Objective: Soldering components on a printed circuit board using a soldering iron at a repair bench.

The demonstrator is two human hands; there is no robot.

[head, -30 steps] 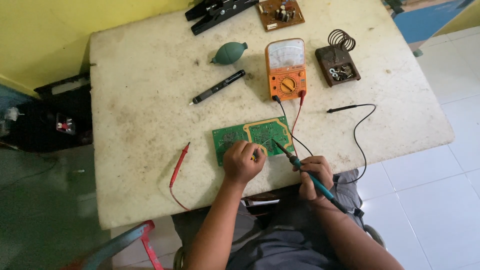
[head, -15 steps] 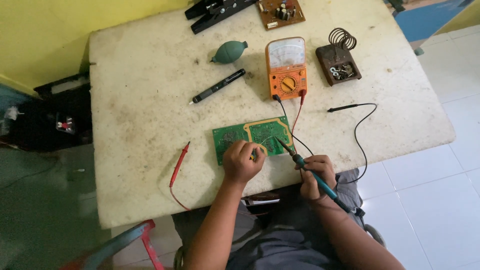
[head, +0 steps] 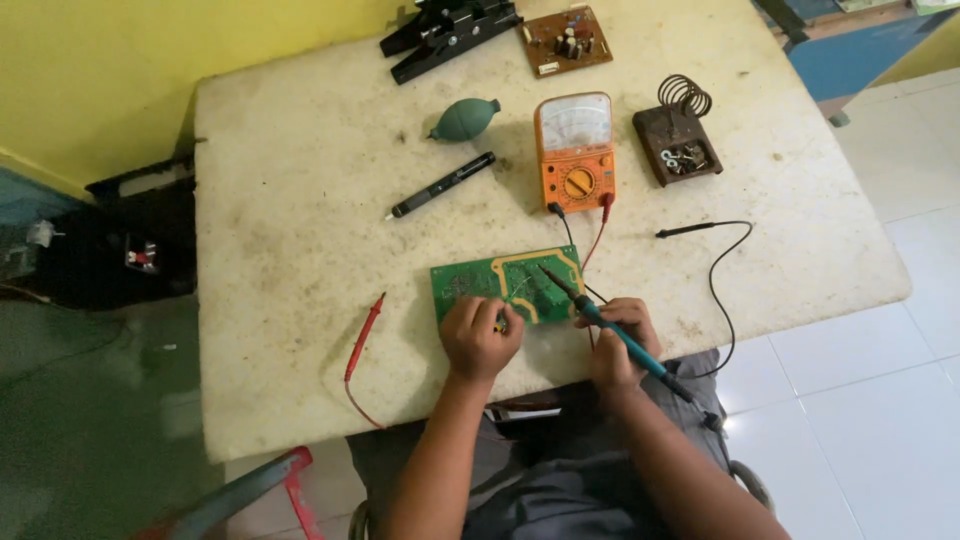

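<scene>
A green circuit board lies flat near the table's front edge. My left hand rests on its near edge with the fingers curled, pinching something small against the board that I cannot make out. My right hand grips a teal-handled soldering iron. Its dark tip reaches up and left onto the middle of the board.
An orange analog multimeter sits behind the board, its red probe at the left and black probe at the right. Farther back lie a black pen-like tool, a green rubber blower, a spring iron stand, a brown circuit board and a black tool.
The iron's tip has shifted slightly along the board; both hands stay in nearly the same place.
</scene>
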